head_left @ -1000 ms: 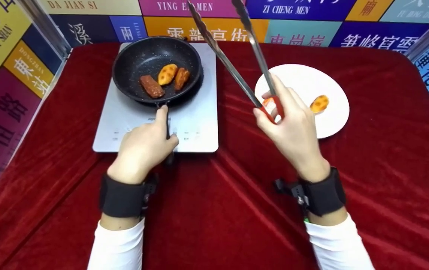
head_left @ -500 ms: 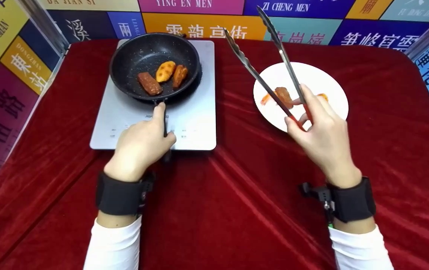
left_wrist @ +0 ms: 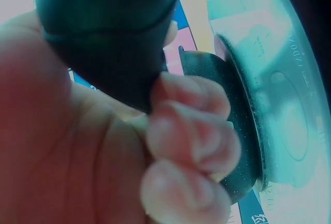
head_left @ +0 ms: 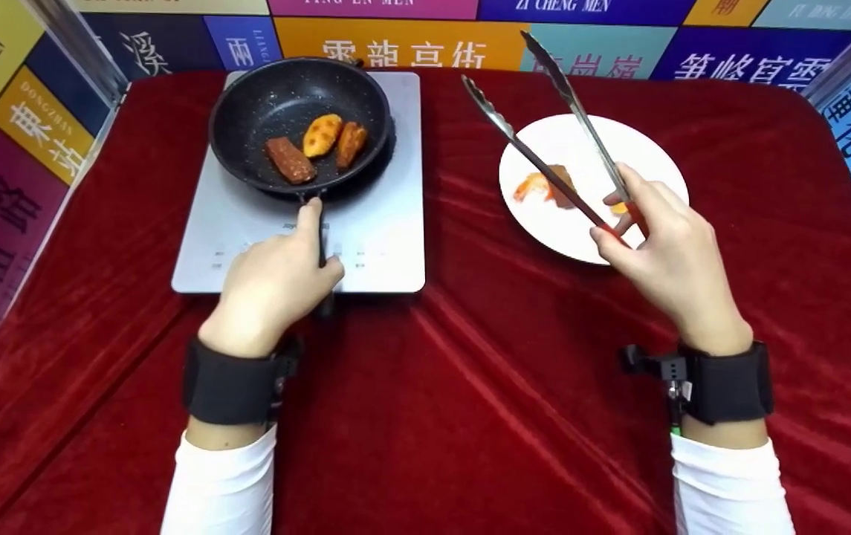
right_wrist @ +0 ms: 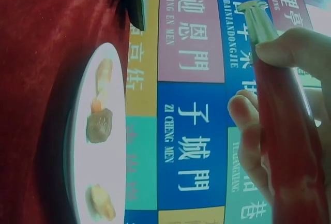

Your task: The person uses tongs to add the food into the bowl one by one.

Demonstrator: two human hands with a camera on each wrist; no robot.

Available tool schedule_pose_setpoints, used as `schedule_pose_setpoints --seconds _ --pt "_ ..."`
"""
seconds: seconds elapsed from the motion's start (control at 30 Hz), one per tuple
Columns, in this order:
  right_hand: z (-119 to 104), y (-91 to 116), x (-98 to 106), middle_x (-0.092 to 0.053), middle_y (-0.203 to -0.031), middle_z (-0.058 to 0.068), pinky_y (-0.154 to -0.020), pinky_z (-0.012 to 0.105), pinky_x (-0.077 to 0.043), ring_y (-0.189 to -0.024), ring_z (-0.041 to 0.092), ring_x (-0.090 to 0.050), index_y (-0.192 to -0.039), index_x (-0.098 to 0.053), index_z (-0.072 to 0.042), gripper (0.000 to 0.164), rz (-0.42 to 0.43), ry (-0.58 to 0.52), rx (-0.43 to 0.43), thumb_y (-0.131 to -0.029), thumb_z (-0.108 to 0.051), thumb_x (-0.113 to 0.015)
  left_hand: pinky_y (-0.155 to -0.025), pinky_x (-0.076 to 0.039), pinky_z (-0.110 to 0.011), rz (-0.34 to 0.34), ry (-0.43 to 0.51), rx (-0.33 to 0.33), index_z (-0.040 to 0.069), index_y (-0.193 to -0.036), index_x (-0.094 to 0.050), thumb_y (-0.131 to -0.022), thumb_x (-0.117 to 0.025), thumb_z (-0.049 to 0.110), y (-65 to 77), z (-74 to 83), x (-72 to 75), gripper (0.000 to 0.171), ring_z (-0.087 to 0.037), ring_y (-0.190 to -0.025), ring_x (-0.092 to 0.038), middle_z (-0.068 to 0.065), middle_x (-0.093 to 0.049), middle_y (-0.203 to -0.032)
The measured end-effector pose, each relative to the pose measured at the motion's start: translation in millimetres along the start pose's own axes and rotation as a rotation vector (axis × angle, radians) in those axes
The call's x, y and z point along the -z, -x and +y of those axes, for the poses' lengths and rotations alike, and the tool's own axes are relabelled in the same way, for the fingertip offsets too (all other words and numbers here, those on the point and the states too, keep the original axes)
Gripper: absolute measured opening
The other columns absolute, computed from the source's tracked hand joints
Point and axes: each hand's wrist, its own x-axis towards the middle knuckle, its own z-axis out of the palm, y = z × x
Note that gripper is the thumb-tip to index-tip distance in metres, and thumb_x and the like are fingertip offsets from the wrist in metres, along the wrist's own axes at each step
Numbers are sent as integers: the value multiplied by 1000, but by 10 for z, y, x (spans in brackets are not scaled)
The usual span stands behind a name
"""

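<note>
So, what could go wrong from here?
On the left hand, the index finger reaches along the handle almost to the pan; if the pan is hot, that fingertip could burn. The three food pieces lie close together, so the tongs may nudge a neighbour.

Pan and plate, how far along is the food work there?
Seemingly done: the pan is on the cooktop with three food pieces inside. In hand: the left hand grips the pan's handle; the right hand holds the tongs, tips apart with no food between them. Probably left: the plate holds three more pieces, so with food in both places, the tongs work looks unfinished.
</note>
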Motion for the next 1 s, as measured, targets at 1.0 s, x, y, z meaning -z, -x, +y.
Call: schedule_pose_setpoints --seconds 1.0 --pt "447 139 190 -53 -93 -4 -67 19 -31 -71 3 -49 -130 -46 -26 56 -196 -16 -255 -77 -26 -65 -45 -34 -38 -12 -7 4 9 -143 -14 -83 -45 33 2 -7 1 72 -27 -50 -49 -11 -53 -60"
